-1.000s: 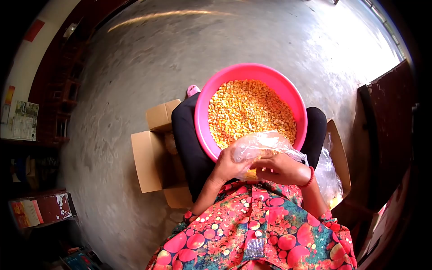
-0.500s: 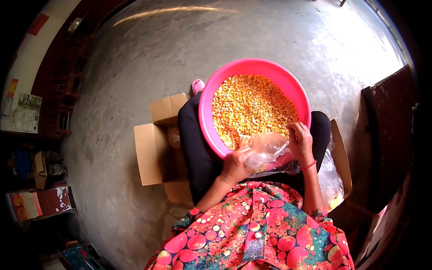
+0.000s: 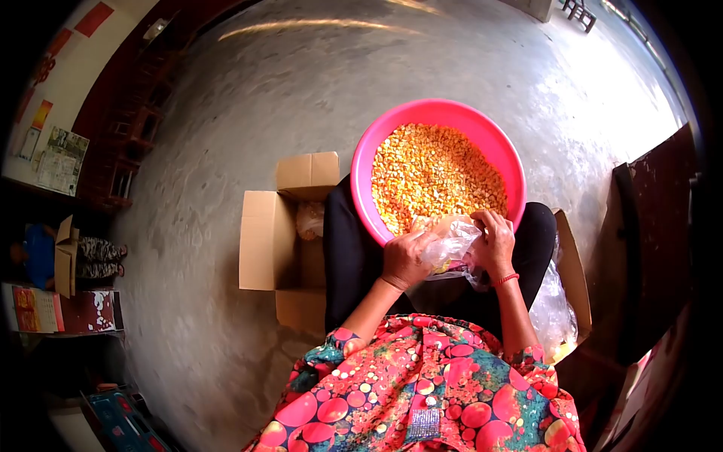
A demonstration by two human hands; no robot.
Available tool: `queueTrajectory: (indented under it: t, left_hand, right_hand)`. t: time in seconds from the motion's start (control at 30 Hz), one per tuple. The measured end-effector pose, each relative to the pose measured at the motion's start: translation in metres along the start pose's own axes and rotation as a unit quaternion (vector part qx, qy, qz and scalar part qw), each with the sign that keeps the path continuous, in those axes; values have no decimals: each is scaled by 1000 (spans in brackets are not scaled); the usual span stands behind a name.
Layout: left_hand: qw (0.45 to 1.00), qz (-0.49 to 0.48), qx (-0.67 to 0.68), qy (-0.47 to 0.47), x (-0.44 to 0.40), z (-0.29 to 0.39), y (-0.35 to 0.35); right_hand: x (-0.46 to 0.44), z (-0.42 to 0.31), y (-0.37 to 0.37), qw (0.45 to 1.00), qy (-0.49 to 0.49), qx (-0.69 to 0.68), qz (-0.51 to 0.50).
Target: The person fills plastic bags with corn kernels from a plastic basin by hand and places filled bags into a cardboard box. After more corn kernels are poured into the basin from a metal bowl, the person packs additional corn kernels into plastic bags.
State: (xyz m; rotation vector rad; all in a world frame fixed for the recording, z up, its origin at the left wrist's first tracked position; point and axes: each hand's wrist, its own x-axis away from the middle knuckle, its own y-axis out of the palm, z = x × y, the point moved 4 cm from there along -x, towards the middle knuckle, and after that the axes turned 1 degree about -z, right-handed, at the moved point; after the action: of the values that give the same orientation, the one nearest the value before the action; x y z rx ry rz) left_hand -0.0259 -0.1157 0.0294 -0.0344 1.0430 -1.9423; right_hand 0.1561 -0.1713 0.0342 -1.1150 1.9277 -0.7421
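Observation:
A pink basin (image 3: pixel 364 162) rests between my knees, holding a heap of orange-yellow corn kernels (image 3: pixel 437 177). Over its near rim I hold a clear plastic bag (image 3: pixel 454 242). My left hand (image 3: pixel 408 258) is closed on the bag's left side. On the right side, the fingers of my right hand (image 3: pixel 494 242) pinch the bag near its upper edge. Something yellow and pink shows through the plastic, too blurred to name.
To my left stands an open cardboard box (image 3: pixel 267 241) with a bagged item inside. Another box (image 3: pixel 574 279) at my right holds clear plastic bags (image 3: pixel 553 309). At far left a person in blue (image 3: pixel 39 256) is beside a small carton (image 3: pixel 66 260).
My hands have come closer together, my right hand lower against the bag, and the plastic is more bunched. The camera view has shifted, bringing more of the person at far left into sight.

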Motion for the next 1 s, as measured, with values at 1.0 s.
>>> queueTrajectory:
  t: [1.0]
  left_hand:
    - [998,-57,11,5,-1,0,3]
  right_hand:
    - [48,-31,20,987,-146,-2,-61]
